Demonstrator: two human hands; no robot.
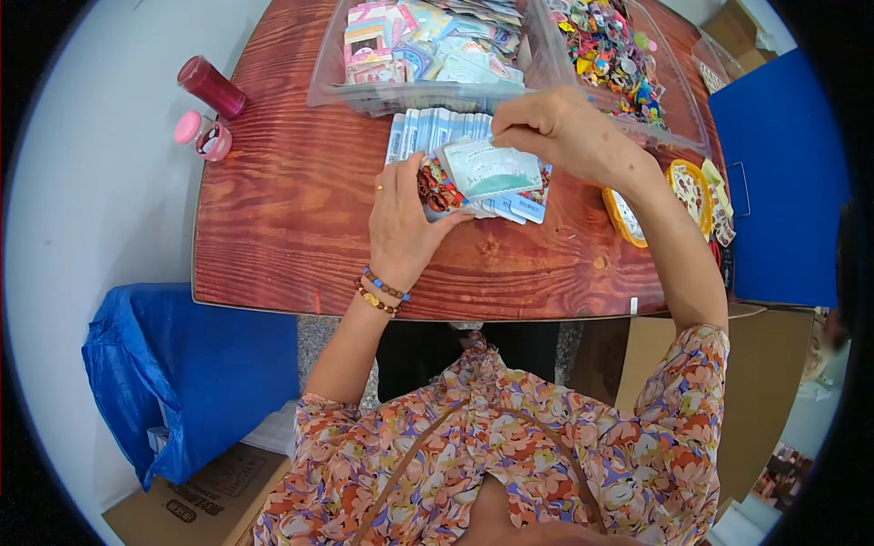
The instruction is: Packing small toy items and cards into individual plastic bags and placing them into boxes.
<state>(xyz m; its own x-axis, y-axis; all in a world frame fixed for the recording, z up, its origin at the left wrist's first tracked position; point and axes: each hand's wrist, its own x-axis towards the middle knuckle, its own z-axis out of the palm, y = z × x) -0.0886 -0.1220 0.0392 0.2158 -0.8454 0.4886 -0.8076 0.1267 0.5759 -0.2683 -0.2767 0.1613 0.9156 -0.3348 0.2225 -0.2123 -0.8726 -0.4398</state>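
At the far left, below the table, I see a crumpled blue bag (232, 364) beside the red wood-grained table (282, 218). On the table's left side are a dark red jar (212, 86), tilted in my view, and just beside it a small pink-lidded jar (212, 141). Next comes the person's left hand (401, 218), with two beaded bracelets (382, 296) at its wrist. It is partly open, thumb spread away from the fingers, and it has hold of the left end of a bundle of picture cards (437, 189), fingers at the upper side and thumb along the lower edge. Above this bundle, a fanned row of pale blue cards (437, 127) lies on the tabletop, close to a clear bin (419, 94) full of colourful flat packets (378, 41). A pale packet with a green patch (496, 173) is slanted over the picture cards, covering part of them. The right hand (555, 132) comes in from the right, its thumb and forefinger pinched together on that packet's upper edge, the other fingers curled in. Behind the right hand is a second clear bin (696, 136) of small bright trinkets (610, 55). Two yellow trays (706, 205) sit near the right forearm, holding small whitish pieces, and at the far right stands a blue panel (778, 173).
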